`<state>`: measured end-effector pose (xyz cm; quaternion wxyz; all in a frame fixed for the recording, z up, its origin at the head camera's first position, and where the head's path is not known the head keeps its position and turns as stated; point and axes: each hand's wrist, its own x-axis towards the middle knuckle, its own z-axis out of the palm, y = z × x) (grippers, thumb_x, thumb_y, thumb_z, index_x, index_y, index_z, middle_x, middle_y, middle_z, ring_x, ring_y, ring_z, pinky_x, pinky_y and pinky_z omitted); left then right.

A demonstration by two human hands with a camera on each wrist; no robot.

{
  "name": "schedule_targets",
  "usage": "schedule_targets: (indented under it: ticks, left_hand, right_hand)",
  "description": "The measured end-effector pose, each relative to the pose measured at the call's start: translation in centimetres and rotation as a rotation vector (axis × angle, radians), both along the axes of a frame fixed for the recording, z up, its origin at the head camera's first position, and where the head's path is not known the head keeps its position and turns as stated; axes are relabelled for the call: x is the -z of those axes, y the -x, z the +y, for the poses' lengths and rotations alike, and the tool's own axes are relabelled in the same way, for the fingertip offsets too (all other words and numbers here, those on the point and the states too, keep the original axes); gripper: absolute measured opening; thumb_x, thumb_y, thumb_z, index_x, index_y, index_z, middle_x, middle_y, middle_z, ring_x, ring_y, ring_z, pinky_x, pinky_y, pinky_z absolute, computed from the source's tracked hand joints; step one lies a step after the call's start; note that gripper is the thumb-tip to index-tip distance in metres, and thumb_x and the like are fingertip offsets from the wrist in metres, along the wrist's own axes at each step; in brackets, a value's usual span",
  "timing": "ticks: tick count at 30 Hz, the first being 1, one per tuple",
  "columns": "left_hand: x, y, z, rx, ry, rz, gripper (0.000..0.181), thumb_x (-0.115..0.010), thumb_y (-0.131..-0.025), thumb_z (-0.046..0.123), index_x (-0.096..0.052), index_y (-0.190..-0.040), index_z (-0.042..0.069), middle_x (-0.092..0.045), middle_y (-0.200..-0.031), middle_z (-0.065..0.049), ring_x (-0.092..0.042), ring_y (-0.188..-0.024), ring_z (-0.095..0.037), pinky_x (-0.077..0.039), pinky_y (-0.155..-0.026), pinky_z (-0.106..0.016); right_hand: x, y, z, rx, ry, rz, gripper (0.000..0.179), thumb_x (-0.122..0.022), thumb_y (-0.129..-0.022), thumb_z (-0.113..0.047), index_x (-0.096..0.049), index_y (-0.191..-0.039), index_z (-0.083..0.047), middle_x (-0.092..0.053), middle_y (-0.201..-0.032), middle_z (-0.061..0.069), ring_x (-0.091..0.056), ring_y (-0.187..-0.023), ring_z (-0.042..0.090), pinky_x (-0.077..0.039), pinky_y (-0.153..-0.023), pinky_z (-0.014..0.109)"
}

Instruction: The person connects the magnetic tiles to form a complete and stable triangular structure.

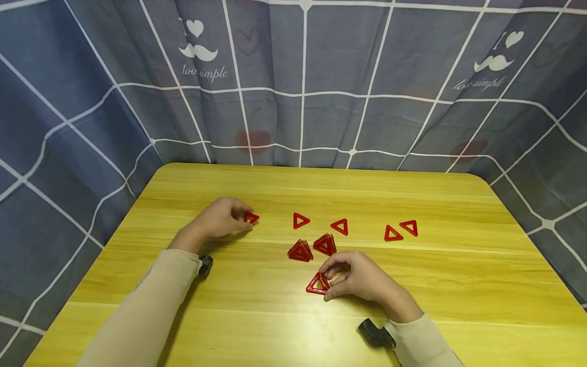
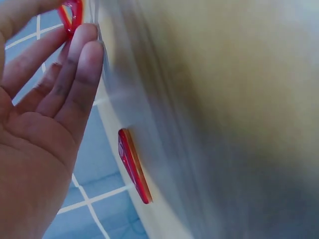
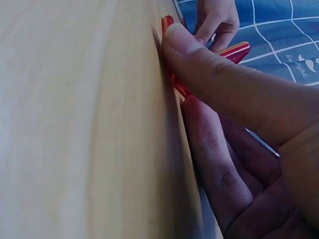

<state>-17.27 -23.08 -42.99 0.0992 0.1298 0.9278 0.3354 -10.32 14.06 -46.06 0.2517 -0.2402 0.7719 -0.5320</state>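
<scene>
My left hand [image 1: 223, 218], at the left of the table, pinches a red triangular frame tile [image 1: 252, 217] between thumb and fingers. In the left wrist view that tile [image 2: 74, 17] shows at the fingertips. My right hand [image 1: 359, 278], nearer the front, holds red triangular tiles [image 1: 315, 289] with thumb and fingers. One of them lies low by the tabletop and another tilted tile [image 3: 237, 53] rises from it in the right wrist view. Just beyond the right hand stand two small red pyramids [image 1: 300, 251] built of such tiles, side by side.
Loose red triangles lie flat behind the pyramids, one at the middle [image 1: 300, 220] and another to its right [image 1: 340, 226]. Two more [image 1: 393, 234] lie farther right. The wooden table [image 1: 257, 326] ends at a blue checked curtain [image 1: 275, 117] at the back and sides.
</scene>
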Motion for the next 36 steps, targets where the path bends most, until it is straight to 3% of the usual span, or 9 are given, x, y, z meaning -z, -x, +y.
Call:
schedule_targets:
  ticks: [11, 20, 25, 31, 36]
  left_hand:
    - [-0.6, -2.3, 3.0, 0.023, -0.172, -0.017, 0.035, -0.087, -0.081, 0.019, -0.076, -0.112, 0.008, -0.069, -0.086, -0.001, -0.062, -0.077, -0.020, -0.053, -0.069, -0.035]
    - [-0.8, -4.3, 6.3, 0.154, -0.296, -0.050, 0.032, -0.087, -0.080, 0.016, -0.077, -0.110, 0.013, -0.072, -0.096, -0.002, -0.068, -0.083, -0.017, -0.056, -0.076, -0.032]
    - [-1.0, -5.8, 8.8, 0.269, -0.350, -0.086, 0.030, -0.086, -0.081, 0.012, -0.076, -0.109, 0.012, -0.070, -0.100, 0.002, -0.069, -0.085, -0.014, -0.056, -0.080, -0.031]
    - [-0.5, -7.3, 11.3, 0.404, -0.312, -0.082, 0.027, -0.085, -0.081, 0.009, -0.075, -0.107, 0.010, -0.068, -0.100, 0.002, -0.068, -0.085, -0.011, -0.056, -0.077, -0.027]
    - [0.2, -7.7, 12.2, 0.400, -0.260, -0.062, 0.029, -0.086, -0.079, 0.008, -0.075, -0.105, 0.005, -0.068, -0.093, -0.001, -0.066, -0.076, -0.006, -0.055, -0.070, -0.024]
  right_hand:
    - [0.1, 0.0, 0.3, 0.004, -0.002, 0.004, 0.040, -0.093, -0.069, -0.006, -0.074, -0.105, -0.006, -0.067, -0.100, 0.008, -0.067, -0.091, 0.026, -0.057, -0.078, 0.032]
    - [0.1, 0.0, 0.2, 0.011, 0.000, -0.023, 0.041, -0.092, -0.069, -0.005, -0.074, -0.105, -0.006, -0.068, -0.099, 0.008, -0.068, -0.091, 0.026, -0.057, -0.078, 0.032]
    - [0.1, 0.1, 0.2, 0.010, -0.007, -0.005, 0.041, -0.093, -0.069, -0.006, -0.074, -0.105, -0.006, -0.068, -0.098, 0.008, -0.068, -0.092, 0.025, -0.057, -0.078, 0.031]
    - [0.3, 0.1, 0.1, 0.009, -0.012, 0.016, 0.040, -0.093, -0.069, -0.008, -0.074, -0.105, -0.007, -0.070, -0.098, 0.006, -0.069, -0.092, 0.024, -0.057, -0.078, 0.031]
    - [0.3, 0.2, 0.2, 0.009, -0.009, 0.010, 0.041, -0.093, -0.069, -0.008, -0.074, -0.105, -0.008, -0.071, -0.098, 0.004, -0.070, -0.091, 0.023, -0.057, -0.078, 0.031]
